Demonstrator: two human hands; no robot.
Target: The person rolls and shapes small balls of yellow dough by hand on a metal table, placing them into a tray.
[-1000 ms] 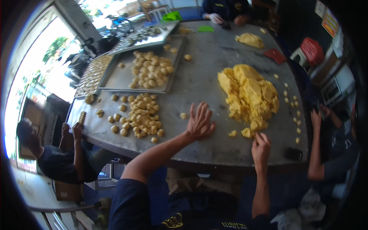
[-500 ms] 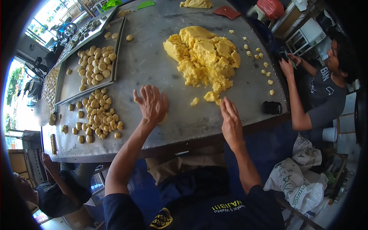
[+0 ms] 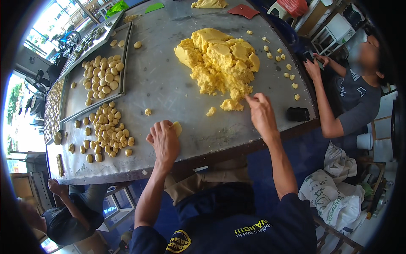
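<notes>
Since half a second ago the left hand [image 3: 164, 142] has gone from spread flat to curled, and the right hand [image 3: 263, 113] has moved forward along the mound [image 3: 222, 59]; a small ball [image 3: 147, 111] now shows ahead of the left hand.

The left grip is curled round a dough disc [image 3: 177, 128], whose rim shows at the thumb side, near the near edge of the tabletop [image 3: 211, 139]. The right grip reaches its index finger to the mound's near end, beside a loose lump [image 3: 231, 105]; whether it pinches anything I cannot tell.

A light left hold should suit the disc, since a tight one could crease or tear it. The mound looks crumbly at its near end, so small, gathered pinches would likely shed less.

The near edge passes close below both hands, so working farther in seems safer. A dark container [image 3: 297, 114] sits by the near right corner, and pieces [image 3: 294, 85] line the right edge. The broadest open metal lies between the balls [image 3: 105, 122] towards the left edge and the mound.
</notes>
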